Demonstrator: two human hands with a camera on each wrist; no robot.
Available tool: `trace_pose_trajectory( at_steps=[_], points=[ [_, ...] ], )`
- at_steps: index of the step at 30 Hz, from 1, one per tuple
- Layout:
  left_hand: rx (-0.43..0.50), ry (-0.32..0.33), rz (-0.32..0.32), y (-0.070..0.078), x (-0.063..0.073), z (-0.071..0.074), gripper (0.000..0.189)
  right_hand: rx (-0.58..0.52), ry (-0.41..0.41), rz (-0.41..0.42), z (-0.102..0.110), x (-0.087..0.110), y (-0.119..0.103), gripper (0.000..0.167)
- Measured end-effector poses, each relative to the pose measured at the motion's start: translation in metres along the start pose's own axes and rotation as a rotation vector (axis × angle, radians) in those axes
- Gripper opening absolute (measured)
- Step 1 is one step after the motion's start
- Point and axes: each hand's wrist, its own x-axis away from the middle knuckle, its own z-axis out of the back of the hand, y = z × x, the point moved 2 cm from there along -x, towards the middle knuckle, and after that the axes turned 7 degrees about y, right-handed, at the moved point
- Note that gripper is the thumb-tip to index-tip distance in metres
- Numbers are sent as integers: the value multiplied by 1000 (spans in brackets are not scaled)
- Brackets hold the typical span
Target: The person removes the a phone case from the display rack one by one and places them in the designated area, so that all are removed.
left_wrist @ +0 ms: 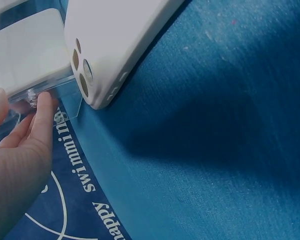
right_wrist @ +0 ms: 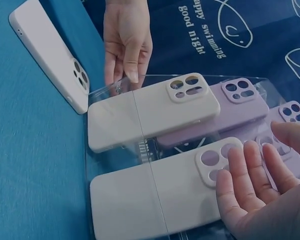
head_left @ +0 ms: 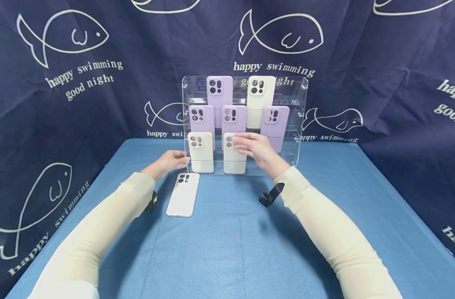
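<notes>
A clear tiered display stand holds several white and purple phone cases upright. My left hand is at the stand's lower left side, its fingertips against the side panel; the left wrist view shows this hand with fingers extended. Over the front row, my right hand has its fingertips right at the camera cutouts of a white phone case. In the right wrist view, the right hand's fingers are loosely extended, thumb apart. Another white phone case stands to its left.
One white phone case lies on the blue tablecloth, in front of the stand's left corner. Purple phone cases fill the middle tier. Behind hangs a dark blue curtain with fish drawings and lettering.
</notes>
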Motion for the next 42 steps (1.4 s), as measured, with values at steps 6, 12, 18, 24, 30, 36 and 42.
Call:
trace_pose_trajectory(
  at_steps=[6,12,18,24,30,36,42],
  points=[
    [26,8,-18,-1,-1,-2,56,-40,51,-17,8,-3,4,43],
    [20,-2,-13,-2,-1,-1,56,-73,109,-23,17,-4,8,43],
    [38,-2,-19,-1,-2,-1,54,-83,149,-10,24,-7,11,41],
    [17,1,5,-4,-3,-1,56,-79,185,-9,30,-9,17,40],
    [44,-5,-22,-4,-3,-2,54,-102,227,-21,34,-10,22,25],
    [55,-9,-34,-4,-2,-1,55,-79,261,-42,33,-11,25,20],
    [54,-5,-32,-6,-1,-1,55,-63,250,-66,33,-13,31,33]
  ],
)
